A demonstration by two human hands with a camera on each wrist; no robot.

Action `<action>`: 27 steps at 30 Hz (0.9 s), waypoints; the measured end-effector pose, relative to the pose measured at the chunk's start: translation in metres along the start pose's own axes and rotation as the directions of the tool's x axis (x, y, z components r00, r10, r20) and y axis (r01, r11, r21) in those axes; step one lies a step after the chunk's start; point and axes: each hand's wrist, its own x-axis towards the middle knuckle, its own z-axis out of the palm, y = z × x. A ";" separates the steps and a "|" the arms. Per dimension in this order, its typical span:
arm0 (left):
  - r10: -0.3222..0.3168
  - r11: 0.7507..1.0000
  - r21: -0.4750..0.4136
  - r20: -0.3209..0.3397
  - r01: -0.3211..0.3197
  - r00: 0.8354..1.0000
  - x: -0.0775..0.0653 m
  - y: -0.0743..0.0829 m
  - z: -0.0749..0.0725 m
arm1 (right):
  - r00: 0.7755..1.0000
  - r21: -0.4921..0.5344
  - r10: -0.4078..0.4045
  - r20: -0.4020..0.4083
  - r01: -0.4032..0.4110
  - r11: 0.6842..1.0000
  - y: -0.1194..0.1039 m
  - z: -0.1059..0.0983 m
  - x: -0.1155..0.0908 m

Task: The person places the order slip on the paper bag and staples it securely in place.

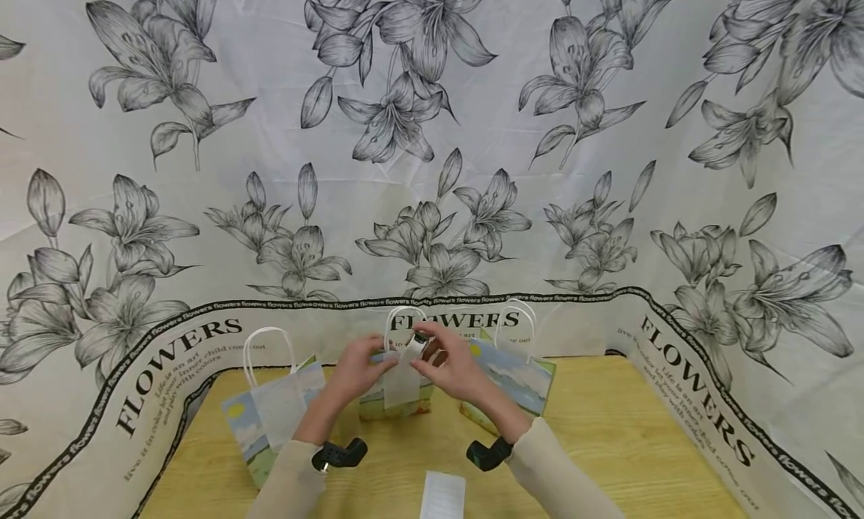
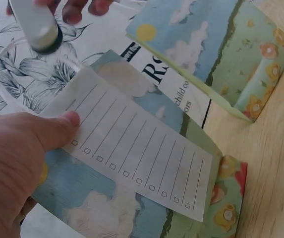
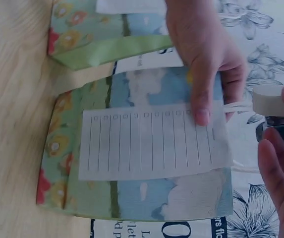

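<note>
In the middle stands a paper gift bag (image 3: 191, 198) painted with sky, clouds and flowers, with white cord handles. A white checklist slip (image 2: 142, 144) lies flat against its front. My left hand (image 1: 364, 365) pinches slip and bag together at the top edge, thumb on the slip and fingers behind the bag. My right hand (image 1: 451, 360) holds a small white and black stapler (image 3: 275, 101) between thumb and fingers. The stapler is just above the bag's top edge, close to the handle, apart from the slip in both wrist views.
A matching gift bag with a slip (image 1: 283, 406) on its front stands at the left. Another gift bag (image 1: 520, 380) stands tilted at the right. More white slips (image 1: 442, 496) lie at the front of the wooden table (image 1: 648, 429). A flower-print cloth (image 1: 580, 264) hangs behind.
</note>
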 end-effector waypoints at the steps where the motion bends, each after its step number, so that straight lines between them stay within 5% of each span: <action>1: -0.015 1.000 -0.008 0.003 0.015 1.000 0.001 0.000 0.000 | 1.000 0.035 0.025 -0.018 -0.024 0.999 -0.004 -0.002 -0.002; 8: -0.095 0.994 -0.048 -0.043 0.093 0.995 0.004 -0.005 -0.002 | 0.986 0.180 0.146 -0.080 -0.129 0.975 -0.038 -0.017 -0.022; 14: -0.118 0.993 -0.043 -0.076 0.115 0.990 -0.002 -0.001 -0.004 | 0.988 0.171 0.126 -0.087 -0.110 0.979 -0.040 -0.021 -0.046; 21: -0.036 0.998 0.034 -0.206 0.043 0.978 -0.016 0.020 -0.013 | 0.953 0.169 0.175 -0.248 -0.135 0.976 -0.025 -0.018 -0.073; 27: 0.033 0.999 0.022 -0.260 -0.028 0.965 -0.044 0.037 -0.020 | 0.911 0.129 0.241 -0.336 -0.208 0.969 -0.019 -0.015 -0.095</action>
